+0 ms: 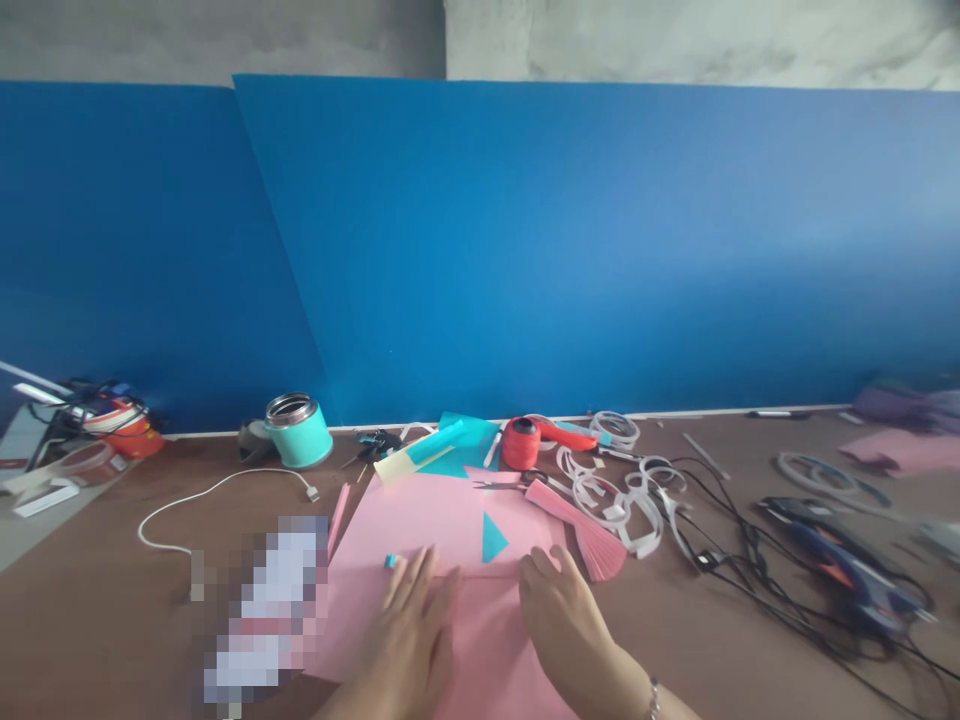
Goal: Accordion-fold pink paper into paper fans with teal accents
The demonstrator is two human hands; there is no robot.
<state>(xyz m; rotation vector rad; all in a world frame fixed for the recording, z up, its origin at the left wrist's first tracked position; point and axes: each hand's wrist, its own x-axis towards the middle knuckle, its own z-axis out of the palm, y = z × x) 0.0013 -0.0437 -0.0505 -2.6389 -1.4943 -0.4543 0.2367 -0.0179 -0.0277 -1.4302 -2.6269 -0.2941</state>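
Bare left hand [412, 618], bare right hand [559, 606]; thin, silvery, segmented bracelet [654, 697] around right wrist [637, 686]

Pink paper [405, 510] under a teal triangle [493, 539], red thread spool [520, 445], plain blue partition [570, 240], brown table [97, 560]

No text, label, brand, number or sign can be read. The white label on the clear tape roll [88, 462] at the left is too small to make out. The side of the turquoise cup [301, 440] shows no legible marking, and the white tags among the pale cable coils [615, 512] are too small to read. The pixelated patch [262, 615] at lower left hides any print there.
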